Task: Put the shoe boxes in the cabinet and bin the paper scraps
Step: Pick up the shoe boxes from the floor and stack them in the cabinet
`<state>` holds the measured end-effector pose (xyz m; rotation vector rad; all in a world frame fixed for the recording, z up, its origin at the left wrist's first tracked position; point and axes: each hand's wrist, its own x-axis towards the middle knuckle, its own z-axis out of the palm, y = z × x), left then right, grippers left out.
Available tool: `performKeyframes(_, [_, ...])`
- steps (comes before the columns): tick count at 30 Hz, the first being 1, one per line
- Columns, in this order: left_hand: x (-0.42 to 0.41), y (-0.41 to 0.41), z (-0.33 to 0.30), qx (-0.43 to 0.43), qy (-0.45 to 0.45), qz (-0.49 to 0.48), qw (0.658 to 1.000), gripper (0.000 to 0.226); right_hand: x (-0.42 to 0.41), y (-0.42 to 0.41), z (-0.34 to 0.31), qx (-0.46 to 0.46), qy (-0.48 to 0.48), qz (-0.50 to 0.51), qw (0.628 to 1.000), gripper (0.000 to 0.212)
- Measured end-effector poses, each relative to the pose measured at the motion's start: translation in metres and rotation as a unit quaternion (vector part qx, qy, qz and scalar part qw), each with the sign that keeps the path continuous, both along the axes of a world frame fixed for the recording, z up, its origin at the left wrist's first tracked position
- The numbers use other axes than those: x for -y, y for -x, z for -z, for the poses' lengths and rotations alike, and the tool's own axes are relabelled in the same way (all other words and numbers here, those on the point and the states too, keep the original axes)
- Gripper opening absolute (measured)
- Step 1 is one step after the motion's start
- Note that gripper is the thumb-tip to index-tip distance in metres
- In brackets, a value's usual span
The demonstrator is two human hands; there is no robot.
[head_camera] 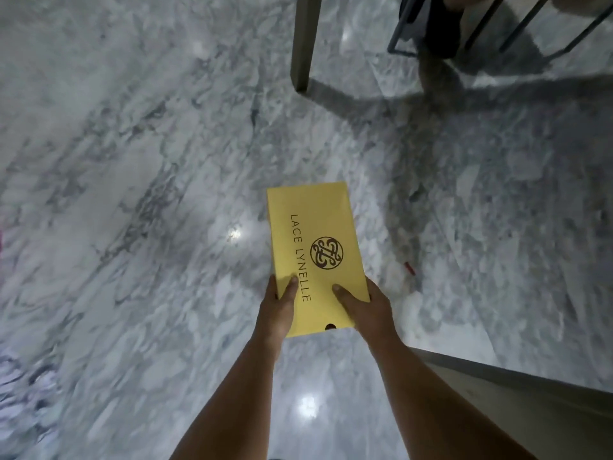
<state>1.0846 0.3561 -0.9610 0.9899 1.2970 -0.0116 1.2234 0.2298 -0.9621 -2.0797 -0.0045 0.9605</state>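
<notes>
The yellow shoe box (316, 257) gripped between the left hand (278, 310) and right hand (366, 308) looks like smooth, matt cardboard with dark printed lettering. Beneath the hands, the grey-veined marble floor (149, 194) is polished and glossy, mirroring ceiling lights.

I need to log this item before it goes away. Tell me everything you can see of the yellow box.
The yellow box is a flat, rectangular shoe box, seemingly cardboard, with its lid closed. The top carries "LACE LYNELLE" in dark letters beside a round dark emblem, and a small dark hole shows at the near edge. It is held out above the marble floor, the left hand and right hand gripping its near end, thumbs on top.
</notes>
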Motion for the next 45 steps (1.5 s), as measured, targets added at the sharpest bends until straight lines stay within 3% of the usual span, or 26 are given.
performKeyframes(4, [0.019,0.019,-0.024,0.011,0.018,-0.061,0.998,0.052,0.007,0.023,-0.019,0.003,-0.032,-0.017,0.999,0.052])
performKeyframes(10, [0.058,0.105,-0.078,-0.014,0.04,-0.123,0.992,0.05,0.037,0.101,-0.062,-0.039,-0.059,-0.056,0.996,0.062])
performKeyframes(17, [0.135,0.272,-0.169,-0.025,0.015,-0.173,0.984,0.044,0.106,0.256,-0.137,-0.069,-0.053,-0.107,0.99,0.065])
performKeyframes(20, [0.183,0.363,-0.211,-0.039,-0.001,-0.212,0.976,0.062,0.136,0.341,-0.189,-0.091,-0.074,-0.152,0.981,0.043])
performKeyframes(23, [0.24,0.458,-0.254,-0.062,-0.01,-0.264,0.963,0.056,0.17,0.427,-0.229,-0.104,-0.069,-0.22,0.967,0.032])
performKeyframes(27, [0.307,0.582,-0.295,-0.112,-0.039,-0.339,0.933,0.069,0.201,0.543,-0.272,-0.086,-0.076,-0.338,0.934,0.042])
performKeyframes(31, [0.335,0.674,-0.354,-0.176,-0.051,-0.435,0.882,0.055,0.203,0.646,-0.315,-0.074,-0.108,-0.428,0.894,0.062])
performKeyframes(33, [0.337,0.709,-0.379,-0.147,-0.064,-0.5,0.851,0.052,0.188,0.686,-0.337,-0.065,-0.126,-0.45,0.882,0.062])
performKeyframes(36, [0.325,0.752,-0.415,-0.075,-0.115,-0.584,0.8,0.049,0.151,0.737,-0.379,-0.049,-0.151,-0.489,0.858,0.051])
performKeyframes(40, [0.277,0.802,-0.468,-0.098,-0.179,-0.623,0.755,0.058,0.081,0.803,-0.433,-0.02,-0.188,-0.535,0.823,0.056])
performKeyframes(43, [0.231,0.847,-0.494,-0.091,-0.199,-0.643,0.734,0.06,0.023,0.852,-0.472,0.01,-0.227,-0.555,0.8,0.048])
performKeyframes(45, [0.202,0.876,-0.504,-0.083,-0.209,-0.639,0.736,0.06,-0.017,0.88,-0.489,-0.016,-0.235,-0.562,0.792,0.036])
